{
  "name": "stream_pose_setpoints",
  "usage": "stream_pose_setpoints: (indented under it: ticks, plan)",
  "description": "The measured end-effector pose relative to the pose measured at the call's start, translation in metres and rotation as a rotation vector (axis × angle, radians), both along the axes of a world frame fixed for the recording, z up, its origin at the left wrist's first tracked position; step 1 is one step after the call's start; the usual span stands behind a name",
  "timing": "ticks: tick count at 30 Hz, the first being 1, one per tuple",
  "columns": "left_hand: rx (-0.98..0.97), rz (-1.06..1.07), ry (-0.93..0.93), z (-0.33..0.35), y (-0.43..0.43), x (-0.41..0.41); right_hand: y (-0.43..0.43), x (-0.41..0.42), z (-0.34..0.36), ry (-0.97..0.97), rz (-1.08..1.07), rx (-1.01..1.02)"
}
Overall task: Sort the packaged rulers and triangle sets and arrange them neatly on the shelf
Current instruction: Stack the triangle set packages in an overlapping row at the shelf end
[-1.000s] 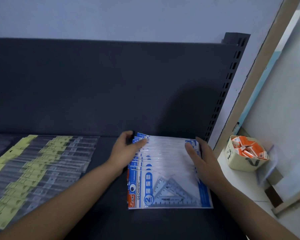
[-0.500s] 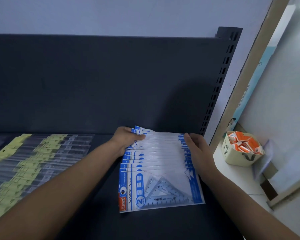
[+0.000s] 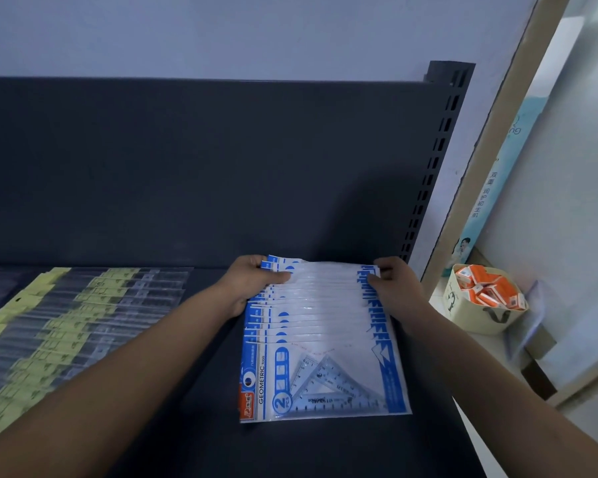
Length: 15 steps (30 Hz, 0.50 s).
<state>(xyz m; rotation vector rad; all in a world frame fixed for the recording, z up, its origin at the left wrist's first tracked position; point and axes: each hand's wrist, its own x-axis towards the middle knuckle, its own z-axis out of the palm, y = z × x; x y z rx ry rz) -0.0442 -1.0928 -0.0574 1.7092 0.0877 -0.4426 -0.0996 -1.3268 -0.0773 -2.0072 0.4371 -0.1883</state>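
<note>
Well, from the head camera you see both of your arms reaching forward over the dark shelf (image 3: 173, 436); your left hand (image 3: 256, 286) is at the far left corner of the triangle set packs (image 3: 320, 305), its grip clenched on them, thumb lying across the top and fingers curled round the far edge; your right hand (image 3: 394, 288) takes the far right corner the same way, thumb on the blue-striped margin and fingers wrapped behind, so that grip too is closed on the packs. The packs lie on the shelf toward its right side, fanned in one overlapping row that runs from your hands back toward you; each covers most of the one behind it, and only the nearest pack (image 3: 325, 388) shows its whole face: blue borders, a red patch at the lower left corner, the word GEOMETRIC, a "2 PCS" badge and two clear triangles inside. Well apart on the left, the ruler packs (image 3: 76, 319) lie flat on the same shelf in overlapping rows; they are clear sleeves with yellow header cards, running off the left edge of the view. Behind everything stands the dark back panel (image 3: 221, 167), with a slotted upright (image 3: 435, 160) at its right end and a pale wall (image 3: 256, 29) above; off the shelf to the right, a cream basket (image 3: 477, 322) sits on a white ledge (image 3: 470, 350), filled with small orange boxes (image 3: 485, 289).
</note>
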Motion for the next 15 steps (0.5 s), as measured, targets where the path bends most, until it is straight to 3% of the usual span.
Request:
stream_pose_setpoints:
  ticks: [4,7,10,12,13,15]
  plan:
    - [-0.008,0.008,-0.029,-0.005,0.001,-0.002,0.001,-0.004,0.001,-0.03,-0.003,-0.049]
    - [0.116,0.01,-0.167,-0.008,-0.002,-0.006,0.006,-0.013,0.004,-0.004,0.021,-0.202]
    - [0.625,-0.069,-0.645,-0.004,-0.005,-0.016,0.015,-0.023,0.004,-0.123,0.036,-0.5]
    - [0.904,-0.209,-0.988,0.001,-0.012,-0.031,0.027,-0.028,0.005,-0.16,0.168,-0.605]
    - [0.973,-0.3,-1.06,0.001,-0.017,-0.038,0.033,-0.031,0.004,-0.13,0.26,-0.652]
    - [1.063,-0.468,-1.009,-0.005,-0.025,-0.05,0.041,-0.037,-0.003,0.003,0.409,-0.761]
